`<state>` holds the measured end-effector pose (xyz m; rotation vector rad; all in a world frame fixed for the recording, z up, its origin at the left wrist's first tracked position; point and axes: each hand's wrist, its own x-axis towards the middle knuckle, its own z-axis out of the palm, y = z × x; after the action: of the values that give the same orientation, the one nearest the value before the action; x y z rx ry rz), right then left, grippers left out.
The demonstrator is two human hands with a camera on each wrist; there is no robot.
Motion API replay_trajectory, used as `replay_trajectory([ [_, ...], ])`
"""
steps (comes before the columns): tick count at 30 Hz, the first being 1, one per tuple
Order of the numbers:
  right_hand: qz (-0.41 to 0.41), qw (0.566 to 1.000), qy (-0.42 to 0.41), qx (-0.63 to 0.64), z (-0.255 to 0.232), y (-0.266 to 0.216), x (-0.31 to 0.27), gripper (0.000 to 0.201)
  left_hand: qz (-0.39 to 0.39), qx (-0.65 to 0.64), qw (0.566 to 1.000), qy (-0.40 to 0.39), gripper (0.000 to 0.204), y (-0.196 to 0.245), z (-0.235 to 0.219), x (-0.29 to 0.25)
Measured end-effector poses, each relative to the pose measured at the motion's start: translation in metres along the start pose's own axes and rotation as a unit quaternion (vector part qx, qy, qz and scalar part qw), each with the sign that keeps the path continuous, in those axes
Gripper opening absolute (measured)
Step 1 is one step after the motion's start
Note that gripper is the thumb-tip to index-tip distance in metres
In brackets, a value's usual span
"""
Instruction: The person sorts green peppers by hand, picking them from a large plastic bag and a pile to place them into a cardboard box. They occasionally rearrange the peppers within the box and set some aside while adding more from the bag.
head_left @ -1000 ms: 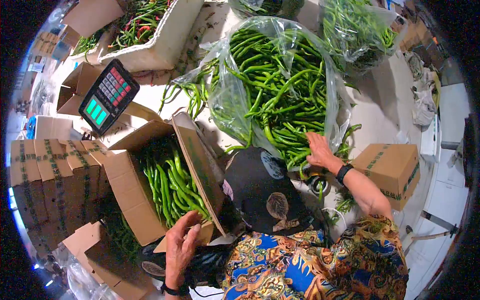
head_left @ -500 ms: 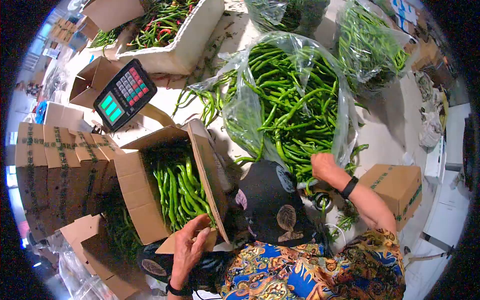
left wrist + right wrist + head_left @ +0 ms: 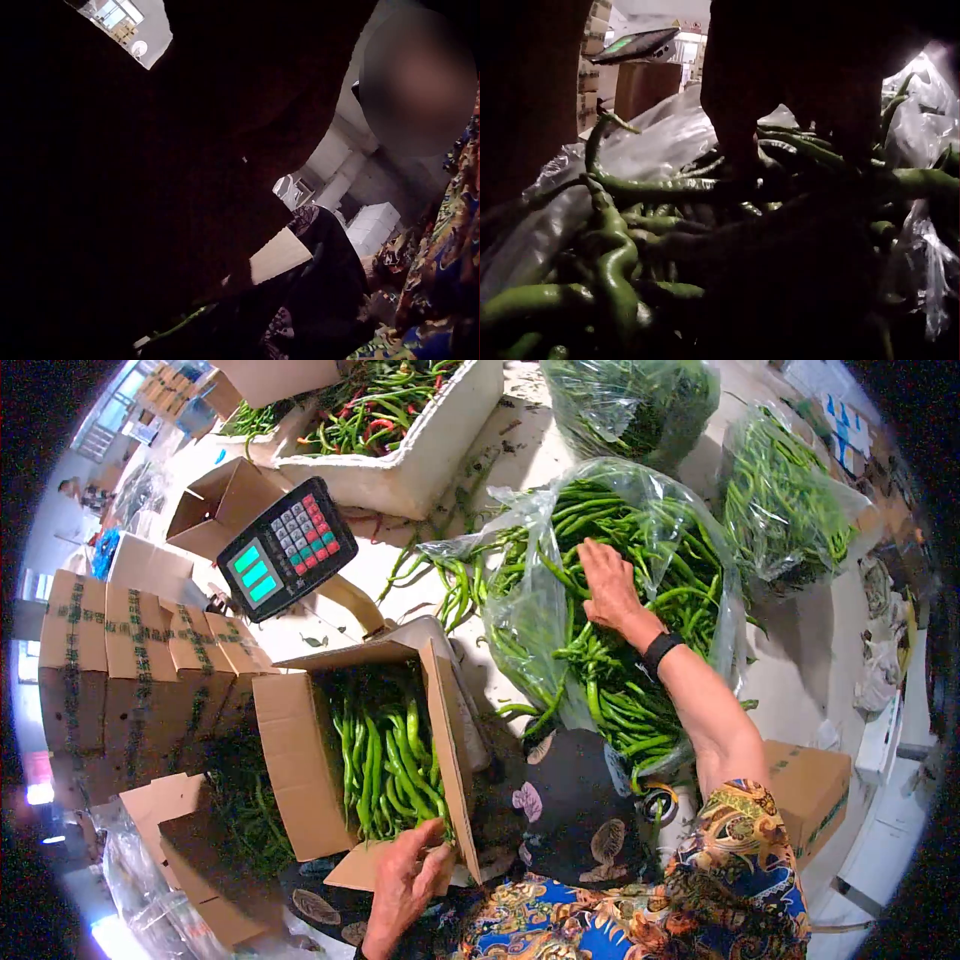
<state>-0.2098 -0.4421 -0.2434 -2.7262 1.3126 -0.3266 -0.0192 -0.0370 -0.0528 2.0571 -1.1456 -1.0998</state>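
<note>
Long green peppers (image 3: pixel 385 765) lie lengthwise in an open cardboard box (image 3: pixel 290 760). My left hand (image 3: pixel 408 875) is at the box's near edge, its fingertips by the pepper ends. In the left wrist view the hand is mostly dark, with a thin green pepper stem (image 3: pixel 176 328) below it. My right hand (image 3: pixel 615 592) reaches over a clear plastic bag (image 3: pixel 530 625) of green peppers (image 3: pixel 635 725), its fingers extended on the heap. Close up, dark fingers come down among curved peppers (image 3: pixel 615 262).
A scale display (image 3: pixel 288 548) stands behind the box. Stacked cartons (image 3: pixel 130 660) are at left and a closed carton (image 3: pixel 810 790) at right. More filled bags (image 3: pixel 785 500) and a white foam box (image 3: pixel 400 480) of peppers stand at the back. A person's cap (image 3: pixel 575 810) blocks part of the near side.
My right hand has moved from the bag's near edge up and left onto the middle of the pepper heap. The left hand stays at the box edge. The head view has shifted.
</note>
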Motion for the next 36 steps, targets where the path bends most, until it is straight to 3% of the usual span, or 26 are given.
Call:
replay_trajectory([
  [2, -0.066, 0.998, -0.011, -0.004, 0.005, -0.002, 0.012, 0.088, -0.014, -0.003, 1.0, 0.01, 0.032, -0.002, 0.003, 0.001],
  [3, -0.091, 0.994, 0.048, -0.026, 0.008, -0.004, 0.022, 0.078, 0.014, 0.028, 0.999, 0.014, 0.032, -0.005, 0.004, 0.003],
  [4, -0.094, 0.994, 0.047, -0.025, 0.009, -0.003, 0.032, 0.078, 0.012, 0.026, 0.999, 0.015, 0.032, -0.005, 0.005, 0.004],
  [6, -0.066, 0.988, -0.132, -0.044, 0.009, 0.002, 0.048, 0.068, -0.021, 0.016, 1.0, 0.0, 0.032, -0.001, 0.006, 0.005],
  [7, -0.099, 0.991, -0.06, -0.068, 0.015, 0.004, 0.05, 0.055, -0.022, 0.015, 1.0, 0.0, 0.032, 0.001, 0.005, 0.006],
  [11, -0.105, 0.99, -0.064, -0.067, 0.02, 0.011, 0.052, 0.055, -0.031, -0.001, 1.0, 0.006, 0.033, -0.004, 0.005, 0.004],
  [14, -0.086, 0.987, -0.122, -0.058, 0.01, 0.007, 0.059, 0.058, -0.015, 0.014, 1.0, 0.019, 0.034, -0.002, 0.006, 0.003],
  [15, -0.084, 0.975, -0.19, -0.077, 0.007, 0.001, 0.066, 0.052, -0.005, 0.026, 0.999, 0.024, 0.034, 0.001, 0.005, 0.004],
  [18, -0.115, 0.966, -0.208, -0.102, 0.003, -0.008, 0.053, 0.049, 0.01, 0.036, 0.999, 0.024, 0.035, 0.0, 0.005, 0.004],
  [19, -0.167, 0.969, -0.142, -0.11, 0.004, -0.006, 0.042, 0.047, 0.009, 0.034, 0.999, 0.027, 0.035, -0.001, 0.006, 0.004],
  [22, -0.19, 0.961, -0.152, -0.135, -0.015, -0.008, 0.017, 0.046, -0.02, 0.022, 0.999, 0.013, 0.035, -0.002, 0.005, 0.003],
  [25, -0.203, 0.95, -0.158, -0.178, -0.011, -0.014, -0.008, 0.038, 0.007, 0.027, 0.999, 0.032, 0.035, 0.001, 0.005, 0.003],
  [26, -0.268, 0.948, -0.087, -0.146, -0.002, -0.003, -0.025, 0.033, 0.013, 0.032, 0.999, 0.038, 0.033, -0.001, 0.006, 0.003],
  [29, -0.277, 0.938, -0.12, -0.171, -0.023, 0.0, -0.052, 0.039, 0.007, 0.032, 0.999, 0.039, 0.032, -0.005, 0.008, 0.0],
  [32, -0.229, 0.954, -0.138, -0.135, -0.076, -0.004, -0.059, 0.046, 0.009, 0.037, 0.999, 0.033, 0.033, -0.004, 0.007, 0.002],
  [36, -0.177, 0.984, 0.025, -0.017, -0.119, 0.017, -0.059, 0.056, 0.031, 0.046, 0.998, 0.027, 0.033, -0.003, 0.008, 0.001],
])
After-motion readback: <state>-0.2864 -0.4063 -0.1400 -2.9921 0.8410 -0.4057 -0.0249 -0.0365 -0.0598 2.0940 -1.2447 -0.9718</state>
